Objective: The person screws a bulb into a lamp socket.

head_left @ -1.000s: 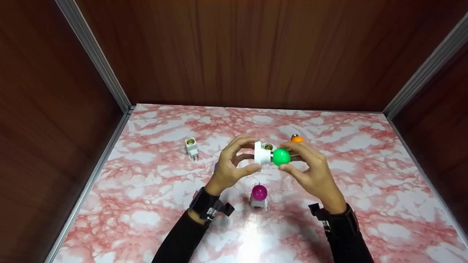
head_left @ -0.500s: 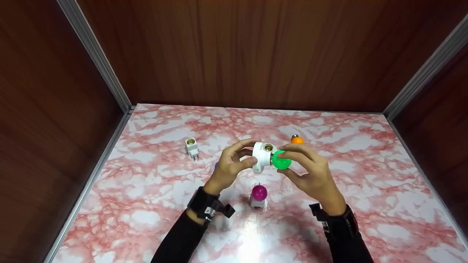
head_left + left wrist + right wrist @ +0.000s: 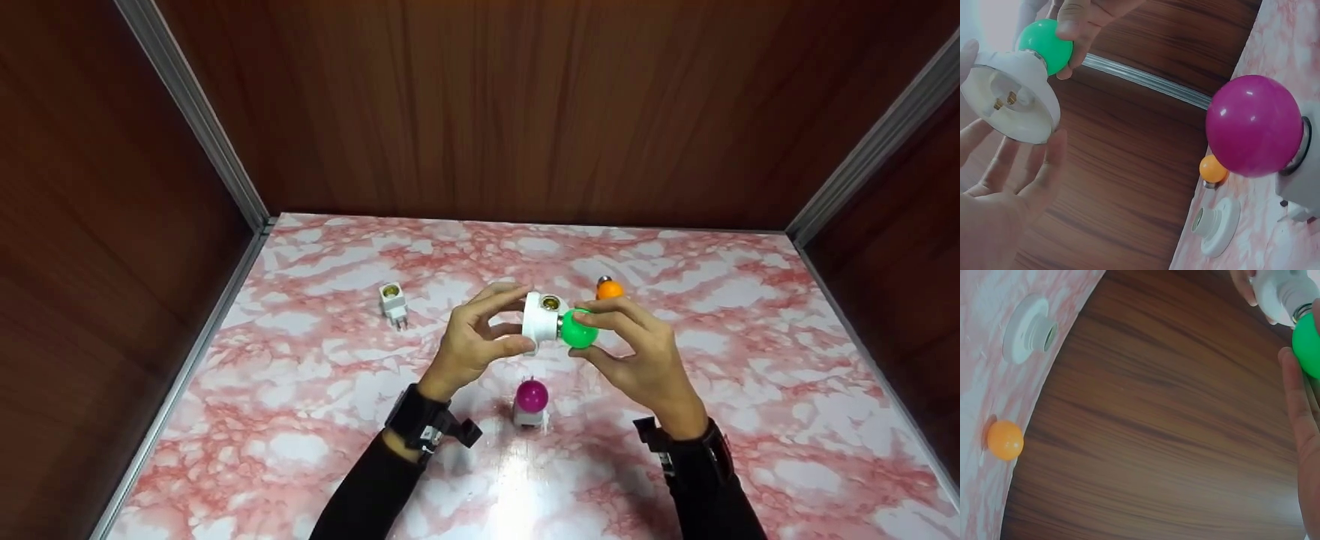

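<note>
In the head view my left hand (image 3: 466, 346) holds a white round lamp holder (image 3: 541, 327) by its wide base, above the table. My right hand (image 3: 643, 356) pinches a green light bulb (image 3: 579, 335) between thumb and fingers. The bulb's metal base sits at the holder's mouth, partly inside it, with some thread still showing. From the left wrist view, the underside of the held lamp holder (image 3: 1013, 101) shows two brass contacts. How far the thread goes in is hidden.
A magenta bulb (image 3: 532, 396) stands in a white plug-in socket below the hands. Beyond them lie an orange bulb (image 3: 610, 290) and another white lamp holder (image 3: 551, 302). A white plug-in socket (image 3: 392, 300) lies at left. Wood-look walls (image 3: 480, 112) enclose the table.
My right fingers have shifted over the green bulb, and the bulb has dropped slightly. The lamp holder tilted in my left hand, then came partly back, while my left thumb moved and returned.
</note>
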Demonstrator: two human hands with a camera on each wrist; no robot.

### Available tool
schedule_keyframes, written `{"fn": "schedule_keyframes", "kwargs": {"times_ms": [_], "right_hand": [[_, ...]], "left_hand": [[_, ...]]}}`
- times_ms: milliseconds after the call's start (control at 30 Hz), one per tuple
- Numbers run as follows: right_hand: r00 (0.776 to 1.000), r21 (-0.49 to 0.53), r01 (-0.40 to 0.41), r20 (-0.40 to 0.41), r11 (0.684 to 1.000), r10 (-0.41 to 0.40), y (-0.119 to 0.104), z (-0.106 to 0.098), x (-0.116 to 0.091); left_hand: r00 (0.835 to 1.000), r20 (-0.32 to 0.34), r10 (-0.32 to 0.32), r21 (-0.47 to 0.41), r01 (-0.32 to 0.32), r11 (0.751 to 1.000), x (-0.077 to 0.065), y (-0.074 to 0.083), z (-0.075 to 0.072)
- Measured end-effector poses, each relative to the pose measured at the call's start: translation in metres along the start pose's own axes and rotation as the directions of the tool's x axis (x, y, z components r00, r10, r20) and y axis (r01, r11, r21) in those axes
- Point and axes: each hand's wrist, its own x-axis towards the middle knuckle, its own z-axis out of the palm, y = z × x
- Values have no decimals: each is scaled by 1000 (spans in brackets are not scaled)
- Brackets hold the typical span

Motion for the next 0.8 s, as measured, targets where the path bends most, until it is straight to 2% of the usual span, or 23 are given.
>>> {"fn": "schedule_keyframes", "kwargs": {"times_ms": [200,500,800], "right_hand": [[1000,-4,-15,7,1000,15,1,1,-1],[1000,-22,-18,2,1000,18,2,3,1],[1000,21,27,-9,999,-27,2,-2,2]], "left_hand": [[1000,7,21,35,-21,999,0,1,0],[997,3,-75,61,75,995,-1,4,-1],[992,-3,-123,84,123,989,-1,6,-3]]}}
